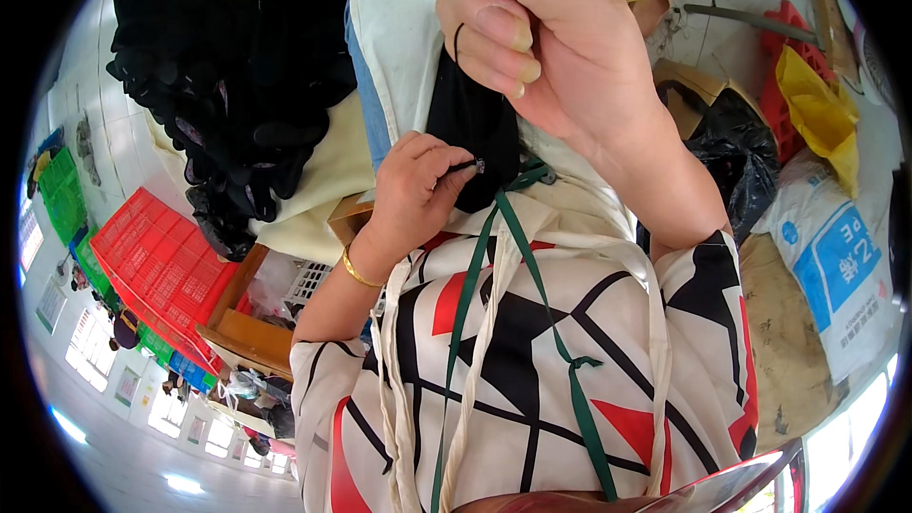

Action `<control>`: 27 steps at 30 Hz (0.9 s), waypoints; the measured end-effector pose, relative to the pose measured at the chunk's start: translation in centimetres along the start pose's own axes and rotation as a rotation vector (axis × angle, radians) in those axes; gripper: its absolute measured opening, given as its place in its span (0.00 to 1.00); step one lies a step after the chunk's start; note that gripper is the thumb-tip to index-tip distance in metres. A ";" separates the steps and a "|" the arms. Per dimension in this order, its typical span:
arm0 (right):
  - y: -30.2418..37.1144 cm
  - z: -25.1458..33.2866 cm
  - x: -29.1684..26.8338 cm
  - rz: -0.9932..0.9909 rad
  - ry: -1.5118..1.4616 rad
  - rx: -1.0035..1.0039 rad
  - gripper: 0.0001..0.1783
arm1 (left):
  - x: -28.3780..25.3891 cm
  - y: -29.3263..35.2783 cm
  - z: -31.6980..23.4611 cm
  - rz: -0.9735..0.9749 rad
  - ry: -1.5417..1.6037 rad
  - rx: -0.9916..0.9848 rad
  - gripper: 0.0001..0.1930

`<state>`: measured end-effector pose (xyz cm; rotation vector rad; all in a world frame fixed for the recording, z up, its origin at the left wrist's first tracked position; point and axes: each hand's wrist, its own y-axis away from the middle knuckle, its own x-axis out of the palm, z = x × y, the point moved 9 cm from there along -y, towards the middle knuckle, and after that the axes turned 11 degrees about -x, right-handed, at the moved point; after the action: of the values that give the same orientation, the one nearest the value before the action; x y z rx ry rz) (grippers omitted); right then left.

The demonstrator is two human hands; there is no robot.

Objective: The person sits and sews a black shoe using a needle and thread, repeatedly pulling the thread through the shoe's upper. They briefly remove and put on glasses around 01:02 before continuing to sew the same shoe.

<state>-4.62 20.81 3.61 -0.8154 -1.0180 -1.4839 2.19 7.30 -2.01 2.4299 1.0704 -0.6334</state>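
Note:
My left hand [413,185] is closed, thumb against fingers, on a thin black strip [464,166] with a small shiny end pointing right. Most of the strip is hidden inside the hand. Just beyond it, black cloth [473,119] lies over my lap beside white cloth [391,24]. My right hand [546,33] is raised higher and closer to the camera, its fingers curled in. A dark ring and a thin black loop [457,43] sit around its fingers. The upper edge cuts off its fingertips, so anything pinched there cannot be made out.
A heap of black fabric pieces [237,66] lies to the left on pale cloth. Below it stand a red plastic crate [161,271] and a wooden drawer box [249,323]. At the right are a black plastic bag [731,152], a white-and-blue sack [831,247] and a yellow bag [815,109].

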 end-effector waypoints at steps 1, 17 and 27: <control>-0.1 -0.1 -0.1 -0.006 -0.018 0.010 0.08 | 0.0 -0.1 0.2 0.006 0.012 -0.021 0.09; 1.6 7.7 -1.6 0.028 0.209 -0.395 0.11 | 1.1 5.3 5.7 -0.029 0.262 -0.659 0.23; 5.3 9.5 2.6 0.094 0.255 -0.429 0.07 | -4.5 4.3 8.0 -0.317 0.465 -0.536 0.15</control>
<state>-0.23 28.39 10.53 -0.9287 -0.4697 -1.6994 0.89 -2.22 -5.24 1.9822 1.5854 0.1488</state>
